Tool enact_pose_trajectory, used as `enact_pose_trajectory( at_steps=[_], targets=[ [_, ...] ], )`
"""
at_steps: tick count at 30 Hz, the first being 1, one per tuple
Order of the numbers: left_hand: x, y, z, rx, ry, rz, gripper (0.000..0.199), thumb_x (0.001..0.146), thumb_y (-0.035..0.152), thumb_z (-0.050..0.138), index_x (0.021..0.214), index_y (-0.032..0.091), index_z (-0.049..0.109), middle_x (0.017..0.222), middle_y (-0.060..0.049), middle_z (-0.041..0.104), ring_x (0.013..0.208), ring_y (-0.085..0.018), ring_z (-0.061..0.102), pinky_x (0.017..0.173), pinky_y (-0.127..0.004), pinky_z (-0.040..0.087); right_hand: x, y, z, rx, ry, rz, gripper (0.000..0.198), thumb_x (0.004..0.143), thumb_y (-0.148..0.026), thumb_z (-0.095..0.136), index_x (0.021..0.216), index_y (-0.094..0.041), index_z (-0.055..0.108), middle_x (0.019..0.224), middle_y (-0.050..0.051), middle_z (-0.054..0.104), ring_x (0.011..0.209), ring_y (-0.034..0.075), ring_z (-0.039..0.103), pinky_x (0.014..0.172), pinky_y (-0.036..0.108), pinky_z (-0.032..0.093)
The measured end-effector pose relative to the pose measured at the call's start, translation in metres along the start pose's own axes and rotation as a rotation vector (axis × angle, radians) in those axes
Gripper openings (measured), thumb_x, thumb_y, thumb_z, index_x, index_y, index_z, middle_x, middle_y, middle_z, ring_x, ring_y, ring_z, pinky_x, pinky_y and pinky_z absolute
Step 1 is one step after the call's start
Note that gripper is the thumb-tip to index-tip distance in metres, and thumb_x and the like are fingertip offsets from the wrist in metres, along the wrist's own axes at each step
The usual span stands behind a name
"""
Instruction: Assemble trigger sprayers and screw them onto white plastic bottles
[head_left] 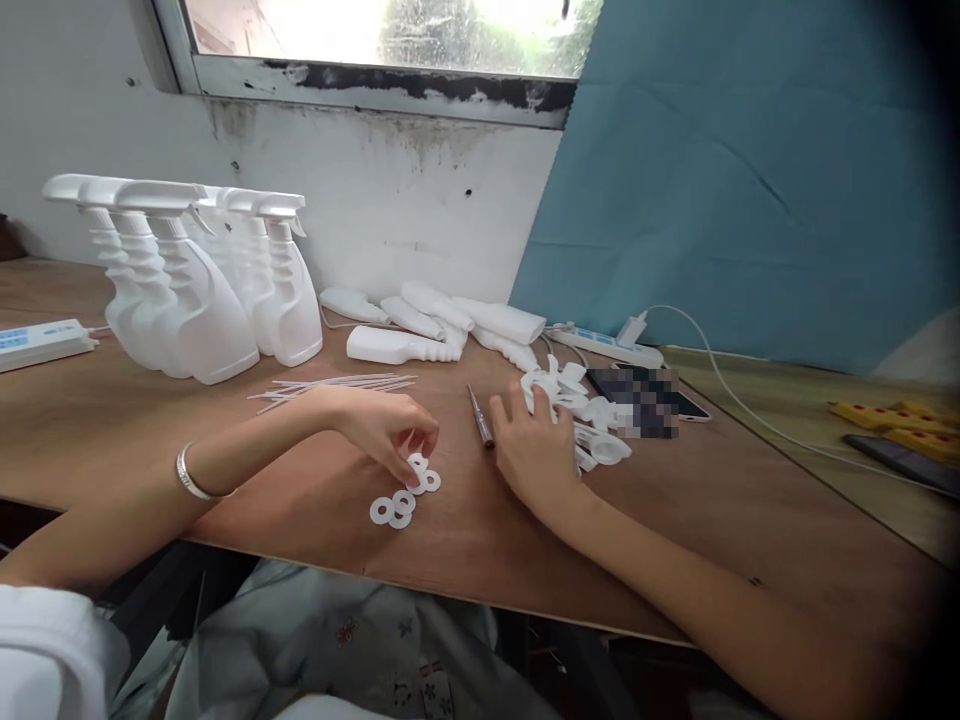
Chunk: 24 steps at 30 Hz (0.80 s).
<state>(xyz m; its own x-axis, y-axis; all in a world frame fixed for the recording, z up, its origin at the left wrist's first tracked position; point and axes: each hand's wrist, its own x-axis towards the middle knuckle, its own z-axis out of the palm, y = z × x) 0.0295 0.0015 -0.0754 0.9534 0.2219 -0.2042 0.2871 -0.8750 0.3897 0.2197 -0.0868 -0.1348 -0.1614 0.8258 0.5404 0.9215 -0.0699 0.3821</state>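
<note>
My left hand (pixel 391 432) is bent down over a small group of flat white ring washers (pixel 382 511). Its thumb and fingertips pinch one white washer (pixel 417 466) at the top of the group. On the other side, my right hand (pixel 538 455) rests with fingers apart on a loose pile of white plastic spray trigger heads (pixel 600 447). Its fingertips touch the near left part of the pile, partly hiding it. Between the hands lies a thin screwdriver-like tool (pixel 481 418) with a dark handle.
White spray bottles (pixel 202 320) with triggers stand at the left back. Bare white bottles (pixel 405 345) lie by the wall. Thin white tubes (pixel 337 382) are behind my left wrist. Power strips (pixel 607 346), a cable (pixel 724 370) and phones (pixel 660 392) lie to the right.
</note>
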Motion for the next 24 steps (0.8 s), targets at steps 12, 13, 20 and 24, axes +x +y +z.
enact_pose_trajectory(
  at_steps=[12,13,20,24],
  targets=[
    [0.003,-0.031,0.023,-0.274,0.073,0.011,0.025,0.067,0.027,0.068,0.088,0.018,0.057,0.077,0.001,0.055,0.064,-0.011,0.048,0.055,-0.019,0.037,-0.007,-0.008,-0.007,-0.045,-0.238,-0.036,0.028,0.076,0.004,0.037,0.083,-0.013,0.058,0.079,0.016,0.060,0.075,0.028,0.056,0.044,0.027,0.042],
    [0.003,-0.032,0.024,-0.293,0.082,0.011,0.028,0.067,0.026,0.069,0.091,0.018,0.057,0.078,0.001,0.055,0.065,-0.011,0.048,0.056,-0.019,0.037,-0.006,-0.008,-0.008,-0.036,-0.232,-0.049,0.029,0.076,0.005,0.037,0.083,-0.013,0.058,0.078,0.015,0.060,0.075,0.028,0.056,0.045,0.027,0.041],
    [0.008,-0.040,0.036,-0.378,0.162,0.066,0.032,0.068,0.036,0.067,0.095,0.019,0.062,0.073,0.002,0.053,0.063,-0.010,0.045,0.056,-0.019,0.037,-0.009,-0.009,-0.003,0.115,-0.161,-0.197,0.027,0.075,0.003,0.043,0.091,-0.016,0.056,0.091,0.012,0.060,0.086,0.026,0.052,0.058,0.030,0.043],
    [0.012,-0.044,0.039,-0.413,0.202,0.024,0.032,0.068,0.040,0.067,0.090,0.017,0.063,0.067,0.002,0.051,0.061,-0.009,0.043,0.054,-0.019,0.035,-0.011,-0.011,0.002,0.191,-0.094,-0.243,0.033,0.077,0.000,0.041,0.103,-0.017,0.053,0.114,0.012,0.055,0.102,0.026,0.048,0.079,0.035,0.041]
  ],
)
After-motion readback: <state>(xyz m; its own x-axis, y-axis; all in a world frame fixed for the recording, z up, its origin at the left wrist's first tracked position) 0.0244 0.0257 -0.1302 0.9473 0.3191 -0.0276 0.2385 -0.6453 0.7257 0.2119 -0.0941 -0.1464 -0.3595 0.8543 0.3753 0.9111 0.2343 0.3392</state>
